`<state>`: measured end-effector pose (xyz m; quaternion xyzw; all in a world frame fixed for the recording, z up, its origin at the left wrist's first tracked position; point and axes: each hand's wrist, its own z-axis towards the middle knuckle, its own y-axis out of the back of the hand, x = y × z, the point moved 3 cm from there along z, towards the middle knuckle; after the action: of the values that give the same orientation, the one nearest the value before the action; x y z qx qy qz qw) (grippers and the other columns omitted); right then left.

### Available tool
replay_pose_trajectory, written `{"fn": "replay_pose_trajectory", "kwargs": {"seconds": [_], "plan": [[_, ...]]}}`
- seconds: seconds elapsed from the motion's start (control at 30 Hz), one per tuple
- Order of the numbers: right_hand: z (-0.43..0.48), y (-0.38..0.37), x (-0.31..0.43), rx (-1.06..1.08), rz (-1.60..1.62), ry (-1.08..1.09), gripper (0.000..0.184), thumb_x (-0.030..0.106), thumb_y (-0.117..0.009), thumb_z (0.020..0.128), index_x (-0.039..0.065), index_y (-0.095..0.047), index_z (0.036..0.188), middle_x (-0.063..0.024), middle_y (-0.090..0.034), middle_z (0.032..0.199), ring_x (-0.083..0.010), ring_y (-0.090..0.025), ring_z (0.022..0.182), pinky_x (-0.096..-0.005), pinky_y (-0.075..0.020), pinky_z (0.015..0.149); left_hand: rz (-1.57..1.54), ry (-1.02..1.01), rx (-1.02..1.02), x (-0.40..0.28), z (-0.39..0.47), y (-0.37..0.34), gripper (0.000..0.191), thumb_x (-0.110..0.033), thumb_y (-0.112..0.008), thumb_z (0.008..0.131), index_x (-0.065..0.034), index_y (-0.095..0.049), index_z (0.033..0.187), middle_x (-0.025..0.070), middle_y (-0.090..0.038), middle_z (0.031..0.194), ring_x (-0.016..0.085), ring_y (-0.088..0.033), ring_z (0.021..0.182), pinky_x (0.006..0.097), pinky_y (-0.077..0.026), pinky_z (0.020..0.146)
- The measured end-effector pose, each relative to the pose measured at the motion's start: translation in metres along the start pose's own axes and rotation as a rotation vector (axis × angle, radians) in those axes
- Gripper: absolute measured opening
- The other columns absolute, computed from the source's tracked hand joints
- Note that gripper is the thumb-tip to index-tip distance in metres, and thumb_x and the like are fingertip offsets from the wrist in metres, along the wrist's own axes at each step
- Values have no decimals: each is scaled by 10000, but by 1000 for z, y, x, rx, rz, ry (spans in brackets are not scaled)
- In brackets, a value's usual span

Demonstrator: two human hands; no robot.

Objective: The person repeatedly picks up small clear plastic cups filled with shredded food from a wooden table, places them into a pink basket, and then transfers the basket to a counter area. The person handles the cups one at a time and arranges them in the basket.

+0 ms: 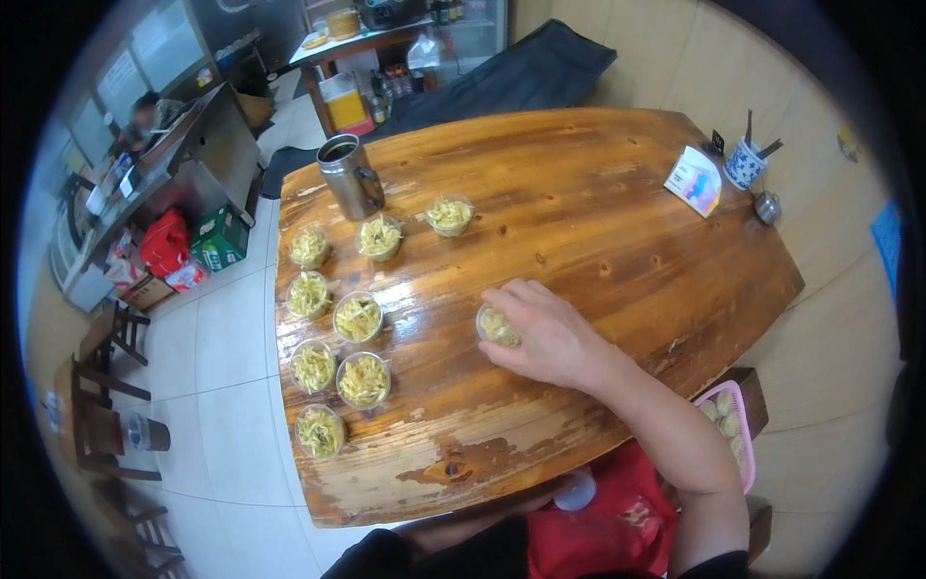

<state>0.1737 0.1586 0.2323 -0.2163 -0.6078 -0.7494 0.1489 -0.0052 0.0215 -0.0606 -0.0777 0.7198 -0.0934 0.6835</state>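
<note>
My right hand curls from above around a small clear plastic cup with pale shredded food, which rests on the wooden table. My left hand is low by the table's front edge, mostly hidden. Right beside it, against a red apron, is a round translucent plastic lid or cup; whether the fingers grip it cannot be made out. Toward the table's left side stand several open plastic cups heaped with yellow-green shreds, and one more cup sits farther back.
A steel mug stands at the back left. A folded card, a blue-and-white utensil holder and a small metal pot line the right end. A pink basket holds several filled cups. Beyond a counter sits a person.
</note>
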Motion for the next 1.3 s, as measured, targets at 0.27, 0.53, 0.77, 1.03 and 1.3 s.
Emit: {"fn": "replay_pose_trajectory", "kwargs": {"seconds": [0.27, 0.53, 0.77, 1.03, 1.3], "plan": [[-30, -30, 3, -276, -411, 146, 298, 234, -678, 953, 89, -720, 1210, -132, -661, 1150, -311, -618, 1127, -482, -497, 930, 35, 44, 58, -5, 3, -9, 443, -356, -508, 1149, -63, -590, 1470, 137, -626, 1435, 252, -553, 1366, 410, -432, 1150], [-25, -47, -4, -89, -322, 15, 507, 220, -695, 934, 7, -642, 1392, -154, -617, 1341, -301, -572, 1194, -495, -518, 964, -56, 351, 100, -51, -1, -19, 444, -253, -540, 1158, -28, -542, 1541, 69, -633, 1433, 152, -570, 1305, 322, -441, 1134], [-273, 55, -52, -818, 26, -231, 433, 158, -691, 948, 16, -629, 1352, -206, -617, 1302, -388, -591, 1257, -470, -506, 1043, -86, 332, 153, -75, 19, -46, 387, -144, -547, 1144, -41, -544, 1517, 58, -643, 1428, 140, -616, 1245, 294, -485, 1077], [-628, 0, -197, -810, -190, -1343, 593, 239, -759, 925, 19, -582, 1447, -272, -623, 1368, -447, -579, 1308, -519, -466, 1139, -47, 433, 186, -71, 45, -75, 356, -100, -618, 1103, -29, -586, 1451, 89, -687, 1355, 154, -652, 1210, 306, -514, 1062], [-597, -1, -256, -709, -222, -1311, 692, 302, -810, 897, 13, -559, 1473, -266, -600, 1403, -455, -534, 1383, -509, -428, 1197, 193, 389, 161, -84, 61, -83, 293, -55, -633, 1080, -6, -644, 1368, 79, -699, 1296, 162, -660, 1183, 297, -514, 1045]]}}
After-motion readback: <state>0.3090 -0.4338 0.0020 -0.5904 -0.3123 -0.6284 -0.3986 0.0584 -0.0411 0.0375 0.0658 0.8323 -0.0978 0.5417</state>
